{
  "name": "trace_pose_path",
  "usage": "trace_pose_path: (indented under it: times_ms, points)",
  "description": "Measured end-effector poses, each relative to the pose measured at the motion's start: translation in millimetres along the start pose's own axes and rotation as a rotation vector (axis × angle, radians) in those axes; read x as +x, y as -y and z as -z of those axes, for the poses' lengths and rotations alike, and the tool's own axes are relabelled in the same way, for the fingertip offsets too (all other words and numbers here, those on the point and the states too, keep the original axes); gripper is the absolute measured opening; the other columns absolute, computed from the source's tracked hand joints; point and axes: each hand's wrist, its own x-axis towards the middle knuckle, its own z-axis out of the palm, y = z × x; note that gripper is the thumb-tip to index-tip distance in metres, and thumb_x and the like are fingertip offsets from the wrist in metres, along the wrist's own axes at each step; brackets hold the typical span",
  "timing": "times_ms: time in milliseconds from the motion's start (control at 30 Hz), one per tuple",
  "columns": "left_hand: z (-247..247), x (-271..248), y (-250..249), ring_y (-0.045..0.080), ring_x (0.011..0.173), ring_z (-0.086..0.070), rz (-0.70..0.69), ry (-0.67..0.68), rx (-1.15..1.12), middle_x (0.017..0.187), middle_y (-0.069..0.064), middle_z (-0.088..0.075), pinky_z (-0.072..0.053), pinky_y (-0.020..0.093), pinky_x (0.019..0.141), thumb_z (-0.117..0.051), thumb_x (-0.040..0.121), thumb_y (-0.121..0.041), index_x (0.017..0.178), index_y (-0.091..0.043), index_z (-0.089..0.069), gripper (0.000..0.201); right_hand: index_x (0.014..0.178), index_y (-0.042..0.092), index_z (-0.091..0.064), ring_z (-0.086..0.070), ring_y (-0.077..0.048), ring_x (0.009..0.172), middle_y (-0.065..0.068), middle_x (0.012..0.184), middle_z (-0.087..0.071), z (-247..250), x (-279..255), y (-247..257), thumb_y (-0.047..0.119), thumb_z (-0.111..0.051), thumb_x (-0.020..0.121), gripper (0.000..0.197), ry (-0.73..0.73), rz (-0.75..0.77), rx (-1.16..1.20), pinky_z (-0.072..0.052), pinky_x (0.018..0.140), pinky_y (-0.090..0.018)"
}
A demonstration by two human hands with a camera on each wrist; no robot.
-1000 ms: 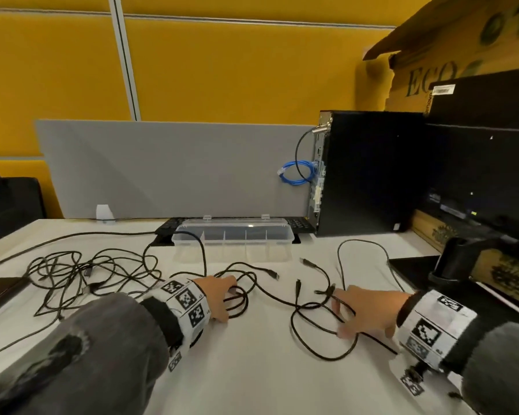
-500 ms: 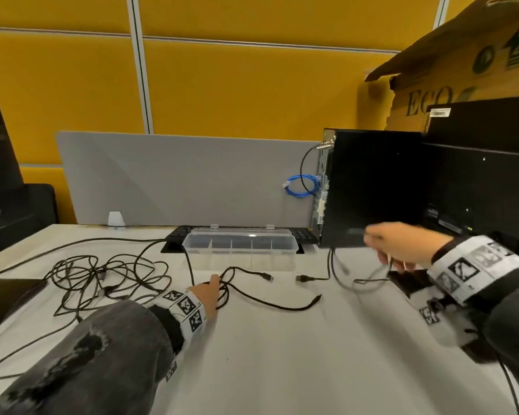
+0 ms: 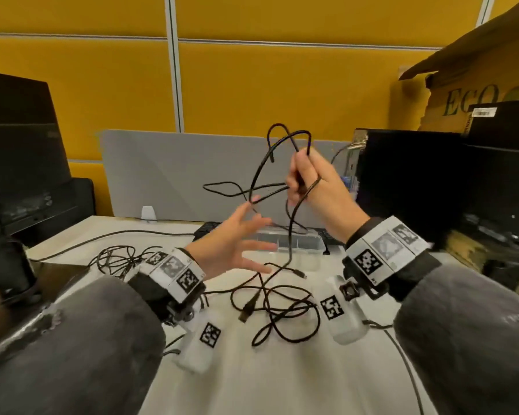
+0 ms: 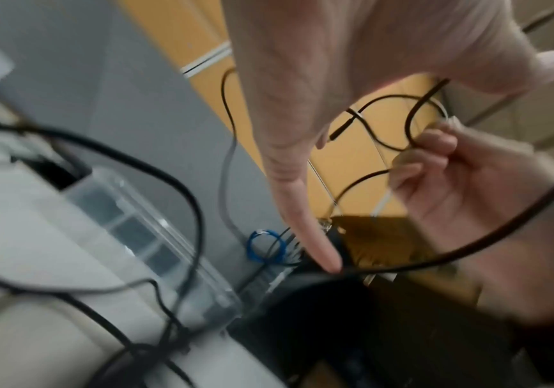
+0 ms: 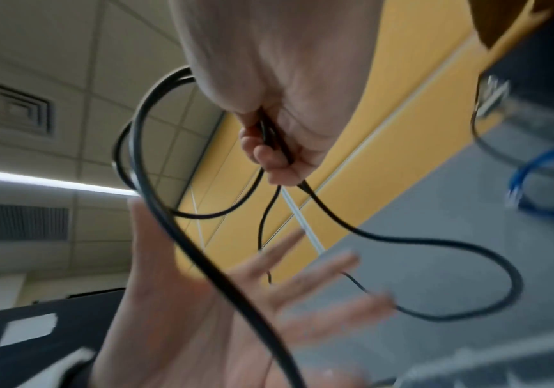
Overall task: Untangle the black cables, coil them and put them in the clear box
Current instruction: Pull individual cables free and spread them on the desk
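Right hand (image 3: 313,187) gripping raised black cable (image 3: 288,235), slack hanging vertically.

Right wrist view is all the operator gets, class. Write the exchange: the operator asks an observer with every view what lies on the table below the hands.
Operator: Where does the held cable end?
Observer: It hangs from the right hand to loose loops on the table.
Operator: More cables?
Observer: A second tangle lies left of the left hand.
Operator: The box?
Observer: The clear box sits beyond the left hand.
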Motion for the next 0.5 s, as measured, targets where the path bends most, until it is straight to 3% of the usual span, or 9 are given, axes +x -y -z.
trace_pose_path:
  times_ms: [67, 133, 167, 233, 267, 333, 367, 433, 500]
  points:
    - [2.2, -4.3, -6.6, 0.031, 0.112, -0.058, -0.065, 0.104, -0.173, 0.129, 0.005, -0.055, -0.048, 0.059, 0.087, -0.085, 0.044, -0.056, 0.14, -0.035, -0.033, 0.111, 0.086, 0.009, -0.044, -0.045, -0.009, 0.056, 0.0, 0.068, -0.045, -30.7, -7.9, -5.8, 0.023, -0.029, 0.103, 0.027, 0.091, -0.085, 0.064, -0.043, 0.054, -0.021]
    - [4.5, -9.9, -8.1, 0.024, 0.098, -0.064, -0.092, 0.153, -0.263, 0.106, 0.006, -0.066, -0.046, 0.058, 0.092, -0.082, 0.055, -0.049, 0.127, -0.019, -0.049, 0.085, 0.092, 0.007, -0.048, -0.05, -0.011, 0.062, -0.001, 0.074, -0.052, -57.1, -12.2, -18.9, 0.022, -0.031, 0.102, 0.025, 0.129, -0.183, 0.016, -0.045, 0.059, -0.024]
    - [8.2, -12.6, -6.5, 0.024, 0.094, -0.065, -0.081, 0.12, -0.297, 0.105, 0.009, -0.063, -0.048, 0.055, 0.09, -0.08, 0.061, -0.046, 0.118, -0.013, -0.052, 0.071, 0.095, 0.009, -0.05, -0.053, -0.013, 0.07, -0.002, 0.082, -0.056, -66.0, -13.5, -26.1, 0.021, -0.033, 0.101, 0.021, 0.146, -0.187, -0.073, -0.048, 0.065, -0.028]
    - [20.1, -19.0, -3.2, 0.024, 0.09, -0.065, -0.018, -0.014, -0.281, 0.106, 0.012, -0.059, -0.055, 0.044, 0.081, -0.067, 0.074, -0.043, 0.106, -0.01, -0.054, 0.048, 0.108, 0.011, -0.051, -0.05, -0.018, 0.093, -0.006, 0.104, -0.054, -75.5, -16.4, -39.3, 0.014, -0.038, 0.098, 0.017, 0.26, -0.084, -0.407, -0.046, 0.087, -0.037]
    - [28.0, -21.9, -2.9, 0.022, 0.082, -0.065, 0.031, -0.092, -0.265, 0.096, 0.009, -0.061, -0.057, 0.038, 0.074, -0.06, 0.08, -0.041, 0.094, -0.007, -0.058, 0.037, 0.115, 0.01, -0.049, -0.043, -0.018, 0.1, -0.005, 0.11, -0.047, -76.5, -19.6, -43.7, 0.012, -0.04, 0.097, 0.02, 0.337, -0.043, -0.561, -0.04, 0.094, -0.036]
    - [47.2, -27.4, -9.0, 0.019, 0.063, -0.064, 0.137, -0.249, -0.236, 0.074, 0.004, -0.064, -0.055, 0.026, 0.055, -0.047, 0.092, -0.031, 0.072, -0.011, -0.059, 0.031, 0.128, 0.014, -0.042, -0.034, -0.018, 0.112, -0.004, 0.122, -0.037, -70.4, -29.4, -48.9, 0.017, -0.049, 0.094, 0.034, 0.43, -0.029, -0.635, -0.032, 0.102, -0.03]
    - [59.1, -28.9, -13.3, 0.016, 0.054, -0.061, 0.183, -0.332, -0.196, 0.066, 0.003, -0.062, -0.049, 0.02, 0.046, -0.042, 0.095, -0.024, 0.07, -0.013, -0.055, 0.03, 0.135, 0.02, -0.036, -0.031, -0.017, 0.121, -0.003, 0.131, -0.033, -62.8, -33.8, -55.4, 0.022, -0.055, 0.092, 0.047, 0.468, -0.067, -0.608, -0.029, 0.104, -0.029]
    - [84.3, -28.8, -21.0, 0.009, 0.037, -0.044, 0.268, -0.515, 0.001, 0.051, 0.001, -0.055, -0.033, 0.015, 0.036, -0.038, 0.096, -0.021, 0.073, -0.015, -0.043, 0.024, 0.144, 0.031, -0.022, -0.025, -0.019, 0.134, -0.003, 0.145, -0.027, -44.5, -40.2, -72.5, 0.035, -0.061, 0.088, 0.068, 0.591, -0.199, -0.66, -0.027, 0.11, -0.038]
    - [107.4, -23.1, -23.3, 0.008, 0.028, -0.036, 0.354, -0.703, 0.395, 0.047, 0.003, -0.052, -0.026, 0.012, 0.032, -0.04, 0.097, -0.021, 0.076, -0.01, -0.043, 0.023, 0.145, 0.036, -0.017, -0.027, -0.025, 0.137, -0.003, 0.149, -0.027, -27.4, -48.5, -92.3, 0.047, -0.061, 0.084, 0.077, 0.794, -0.384, -0.87, -0.027, 0.112, -0.045]
